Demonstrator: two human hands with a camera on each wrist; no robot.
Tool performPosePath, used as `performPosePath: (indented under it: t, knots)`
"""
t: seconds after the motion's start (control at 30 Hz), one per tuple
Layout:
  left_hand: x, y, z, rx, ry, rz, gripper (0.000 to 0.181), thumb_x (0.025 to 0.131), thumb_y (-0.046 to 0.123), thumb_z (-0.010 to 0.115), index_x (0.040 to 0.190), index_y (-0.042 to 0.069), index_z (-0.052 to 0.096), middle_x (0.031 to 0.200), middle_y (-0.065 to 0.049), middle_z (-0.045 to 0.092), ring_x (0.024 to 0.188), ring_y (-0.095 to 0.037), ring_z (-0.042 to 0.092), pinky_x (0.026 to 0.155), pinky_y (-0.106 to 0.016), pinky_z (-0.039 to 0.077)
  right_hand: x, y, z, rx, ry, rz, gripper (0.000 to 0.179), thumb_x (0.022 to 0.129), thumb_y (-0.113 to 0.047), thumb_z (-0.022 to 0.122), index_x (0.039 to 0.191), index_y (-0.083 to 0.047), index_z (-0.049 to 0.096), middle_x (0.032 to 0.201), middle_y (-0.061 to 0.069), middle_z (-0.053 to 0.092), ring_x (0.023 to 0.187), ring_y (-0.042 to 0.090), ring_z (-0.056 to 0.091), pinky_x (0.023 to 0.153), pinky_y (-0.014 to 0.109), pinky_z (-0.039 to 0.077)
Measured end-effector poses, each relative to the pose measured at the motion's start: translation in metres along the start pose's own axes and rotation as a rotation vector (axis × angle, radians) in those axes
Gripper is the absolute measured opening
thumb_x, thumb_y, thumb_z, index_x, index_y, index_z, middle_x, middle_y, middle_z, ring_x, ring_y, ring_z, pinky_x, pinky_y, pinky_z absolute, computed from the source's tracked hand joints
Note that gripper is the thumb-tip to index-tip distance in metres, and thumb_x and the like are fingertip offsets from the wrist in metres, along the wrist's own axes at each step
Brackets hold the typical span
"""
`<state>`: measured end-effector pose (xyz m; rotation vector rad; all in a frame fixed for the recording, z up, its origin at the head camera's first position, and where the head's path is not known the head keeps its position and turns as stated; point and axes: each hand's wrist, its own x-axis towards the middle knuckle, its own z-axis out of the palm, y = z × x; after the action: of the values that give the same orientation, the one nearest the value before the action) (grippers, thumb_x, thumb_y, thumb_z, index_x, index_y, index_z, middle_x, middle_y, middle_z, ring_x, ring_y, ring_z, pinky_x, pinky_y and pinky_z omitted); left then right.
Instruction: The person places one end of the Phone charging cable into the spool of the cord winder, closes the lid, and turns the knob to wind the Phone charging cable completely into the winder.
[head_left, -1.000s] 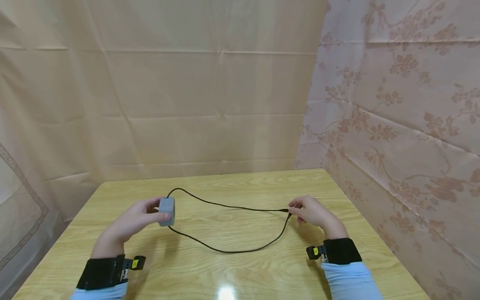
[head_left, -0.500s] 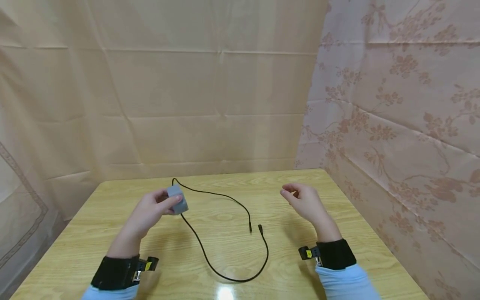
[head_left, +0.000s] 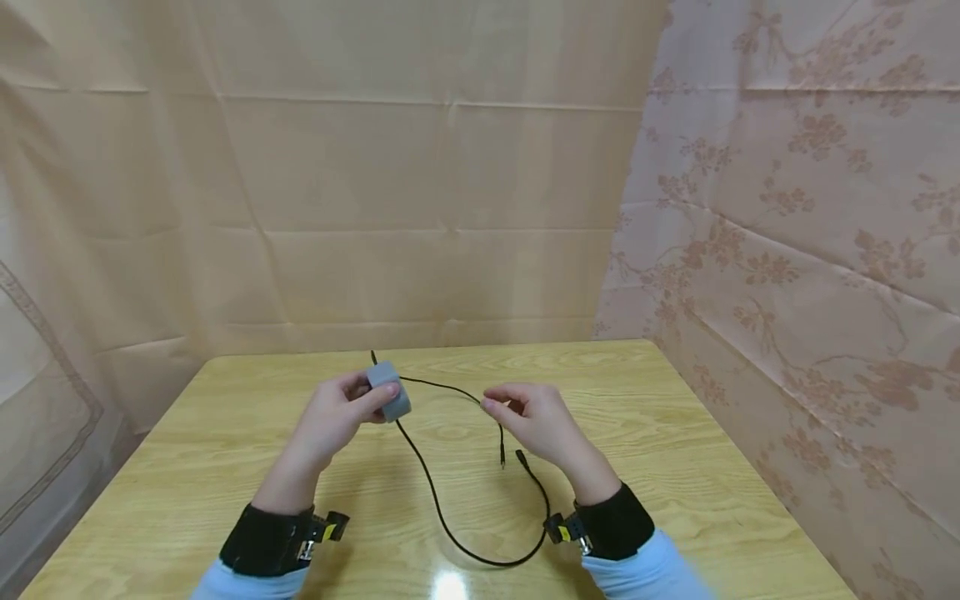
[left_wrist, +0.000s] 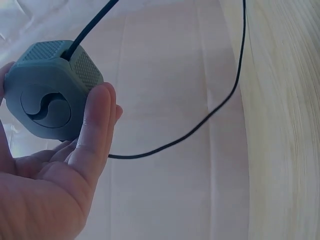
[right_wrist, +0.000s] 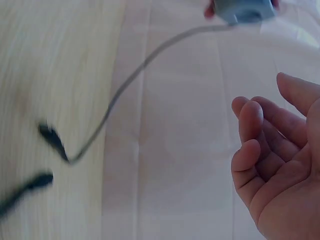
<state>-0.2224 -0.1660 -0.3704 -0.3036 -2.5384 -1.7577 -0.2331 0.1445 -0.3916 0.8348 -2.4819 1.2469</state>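
Grey-blue faceted block (left_wrist: 50,95): up off the desk (head_left: 690,500), in front of the person and a little to their left; its long axis slopes from far left to near right, so it sits tilted.
Left grip (head_left: 337,410): grasping the block, thumb against the face turned toward the person, fingers round the other side.
Right grip (head_left: 534,417): released, holding nothing; fingers loosely bent, thumb apart, well clear of the block and above the cable ends.
Black cable (head_left: 498,564): comes out at the block's near end, sweeps down and round to the right in a wide curve; a thinner stretch shows from behind the block, and a short piece pokes out beyond its far end.
Slim plug (head_left: 502,454): on the desk, tip pointing back toward the person.
Thicker connector (head_left: 521,457): just beside the plug, pointing away and slightly left.
Emblem (left_wrist: 46,106): a round disc with an S-shaped groove; ribbed panels on neighbouring faces.
Yellow sticker (head_left: 328,532): on the left wrist camera, any lettering too small to read.
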Motion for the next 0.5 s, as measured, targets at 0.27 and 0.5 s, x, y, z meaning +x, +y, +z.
performPosePath:
  t: [0.27,0.5]
  knots:
    - [0.004,0.007,0.018,-0.058,0.004,0.033,0.066,0.095,0.043,0.073,0.138,-0.004,0.056,0.120,-0.020,0.068,0.102,-0.029,0.069,0.087,-0.040,0.057,0.007,-0.017,0.034,0.051,-0.117,-0.038,0.025,0.100,-0.029,0.069,0.116,-0.011,0.077,0.097,-0.007,0.072,0.073,0.007,0.061,0.062,0.026,0.054]
    - [0.003,0.009,0.027,-0.073,-0.003,0.061,0.062,0.094,0.039,0.075,0.136,-0.003,0.057,0.119,-0.020,0.068,0.103,-0.030,0.069,0.087,-0.040,0.058,0.008,-0.024,0.050,0.057,-0.176,-0.080,0.022,0.100,-0.026,0.069,0.111,-0.010,0.078,0.095,-0.006,0.074,0.080,0.005,0.063,0.069,0.024,0.054]
